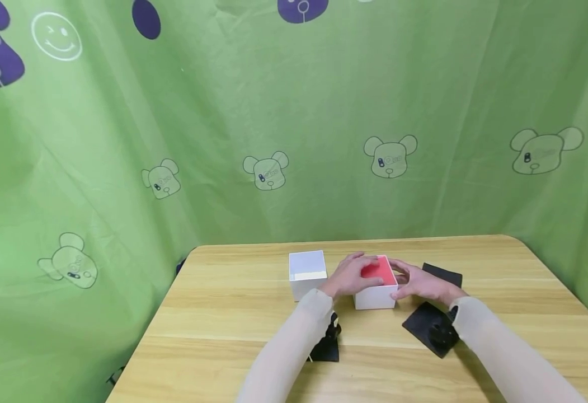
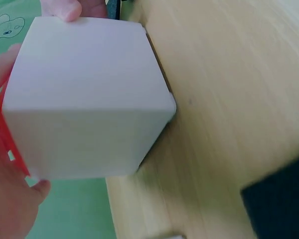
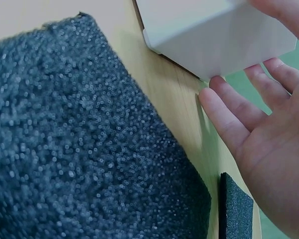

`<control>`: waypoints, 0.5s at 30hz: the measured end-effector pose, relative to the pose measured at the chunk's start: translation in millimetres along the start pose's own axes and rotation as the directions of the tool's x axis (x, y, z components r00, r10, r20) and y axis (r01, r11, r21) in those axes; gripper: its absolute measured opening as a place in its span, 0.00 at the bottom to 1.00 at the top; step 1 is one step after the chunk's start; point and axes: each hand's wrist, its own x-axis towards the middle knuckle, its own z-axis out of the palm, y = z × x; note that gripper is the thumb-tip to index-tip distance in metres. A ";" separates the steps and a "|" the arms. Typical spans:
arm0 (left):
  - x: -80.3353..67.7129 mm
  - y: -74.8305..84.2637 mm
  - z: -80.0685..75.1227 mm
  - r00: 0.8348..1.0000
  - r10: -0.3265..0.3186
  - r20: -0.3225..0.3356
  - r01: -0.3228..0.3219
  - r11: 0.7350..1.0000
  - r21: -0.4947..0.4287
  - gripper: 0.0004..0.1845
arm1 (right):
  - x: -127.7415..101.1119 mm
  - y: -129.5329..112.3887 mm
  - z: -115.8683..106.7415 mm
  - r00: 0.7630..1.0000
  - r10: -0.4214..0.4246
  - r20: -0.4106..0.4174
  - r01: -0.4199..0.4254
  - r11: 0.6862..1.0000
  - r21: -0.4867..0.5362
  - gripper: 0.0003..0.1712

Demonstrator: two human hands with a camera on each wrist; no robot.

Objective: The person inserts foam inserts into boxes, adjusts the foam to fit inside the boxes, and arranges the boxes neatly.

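Steadying the open white box (image 1: 375,298) on the bench (image 1: 223,336)

I am cupping the open white box from two sides, and it is sitting upright with its red inside facing up. My left hand (image 1: 351,275) is spanning the open top, thumb and fingers curving onto the rim, probably to stop the box shifting. My right hand (image 1: 420,281) is holding the right side loosely, its thumb at the near face and its fingers round behind; that spread is likely bracing against any push from the left.

A second white box (image 1: 307,263) is standing just left of my left hand, seemingly apart so my fingers are getting room. One black sheet (image 1: 325,348) is lying partly under my left sleeve (image 1: 291,342), a second black sheet (image 1: 421,322) is lying below my right wrist, and a third black sheet (image 1: 443,274) is lying beyond it, all presumably flat for easy reach.
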 end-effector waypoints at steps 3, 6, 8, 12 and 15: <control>-4.4 -3.4 -2.5 1.000 -0.014 -0.007 0.014 1.000 0.008 0.32 | 0.7 0.3 1.1 1.000 0.000 -0.009 0.000 1.000 -0.008 0.58; -8.5 -6.1 -6.0 1.000 -0.029 -0.007 0.029 0.999 0.020 0.34 | 0.8 0.2 1.8 1.000 0.006 -0.019 -0.007 1.000 -0.015 0.58; -10.6 -7.7 -7.6 0.999 -0.035 -0.014 0.035 0.999 0.019 0.34 | 0.7 -0.1 2.0 1.000 0.011 -0.023 -0.012 1.000 -0.020 0.58; -11.3 -8.9 -8.3 0.999 -0.035 -0.016 0.035 0.999 0.021 0.33 | -0.1 0.0 1.5 1.000 0.014 -0.021 -0.014 1.000 -0.023 0.58; -10.2 -7.6 -8.7 0.999 -0.040 -0.005 0.040 0.999 0.030 0.32 | -0.2 0.2 0.7 1.000 0.015 -0.021 -0.015 1.000 -0.024 0.58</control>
